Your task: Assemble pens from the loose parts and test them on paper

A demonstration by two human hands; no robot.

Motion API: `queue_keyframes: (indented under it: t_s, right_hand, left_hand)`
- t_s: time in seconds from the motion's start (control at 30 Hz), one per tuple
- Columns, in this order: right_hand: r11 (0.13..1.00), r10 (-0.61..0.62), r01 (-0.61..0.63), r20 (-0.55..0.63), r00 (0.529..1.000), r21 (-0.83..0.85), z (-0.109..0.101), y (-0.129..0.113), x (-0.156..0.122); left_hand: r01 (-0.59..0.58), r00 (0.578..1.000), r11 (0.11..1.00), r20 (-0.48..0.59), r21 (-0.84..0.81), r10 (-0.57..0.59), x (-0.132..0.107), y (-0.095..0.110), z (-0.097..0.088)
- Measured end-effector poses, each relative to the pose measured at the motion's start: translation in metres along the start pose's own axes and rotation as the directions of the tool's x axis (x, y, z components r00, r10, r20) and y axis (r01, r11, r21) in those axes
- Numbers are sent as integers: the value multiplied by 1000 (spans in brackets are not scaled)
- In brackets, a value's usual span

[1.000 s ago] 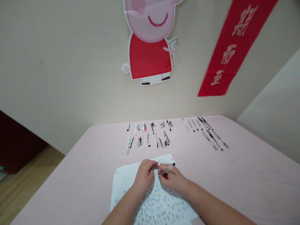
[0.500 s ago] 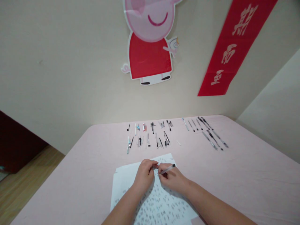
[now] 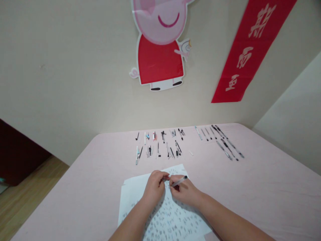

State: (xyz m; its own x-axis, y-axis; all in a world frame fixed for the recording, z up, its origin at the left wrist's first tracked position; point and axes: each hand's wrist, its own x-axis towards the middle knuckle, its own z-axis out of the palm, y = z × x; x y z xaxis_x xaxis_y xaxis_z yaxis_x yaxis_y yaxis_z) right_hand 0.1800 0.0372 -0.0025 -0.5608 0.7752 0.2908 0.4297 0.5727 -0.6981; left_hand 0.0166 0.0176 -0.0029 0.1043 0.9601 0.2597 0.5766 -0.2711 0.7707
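1. In the head view, the only one we have, we see the right hand [image 3: 186,193] grasping a clear pen [image 3: 179,181] in a writing grip. Its dark end slants up and to the right, which we think lets the other end angle down to the sheet; the fingers hide any contact.
2. The left hand [image 3: 154,186] rests on the paper [image 3: 130,192], fingers curled towards the right hand. We judge that it steadies the sheet; whether the fingers also grasp something small, we cannot tell.
3. The paper lies flat on the pink-covered table [image 3: 87,190], beneath both hands and nearest the body, presumably for comfortable reach. Rows of small dark marks cover much of it.
4. Beyond it, pen parts [image 3: 163,137] lie in small clusters in two rows, spaced perhaps so that each set stays together. Right of these, with a small white piece [image 3: 191,153] between, long pens [image 3: 224,143] lie slanted side by side, apparently grouped separately.
5. Behind the table, a pig cutout [image 3: 160,62] and a red banner [image 3: 247,60] hang on the wall.
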Motion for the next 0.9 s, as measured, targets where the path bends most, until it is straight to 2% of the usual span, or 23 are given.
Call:
queue_keyframes:
  t_s: [0.6, 0.9]
  right_hand:
    - [999, -12, 10, 34, 999, 50, -2, 1, -2]
    - [1000, 0, 0, 35, 999, 17, 1, 1, 0]
  left_hand:
    - [-12, 1000, 1000, 3, 2, 12, -1, -2, 0]
    - [-15, 1000, 1000, -4, 2, 15, 1, 1, 0]
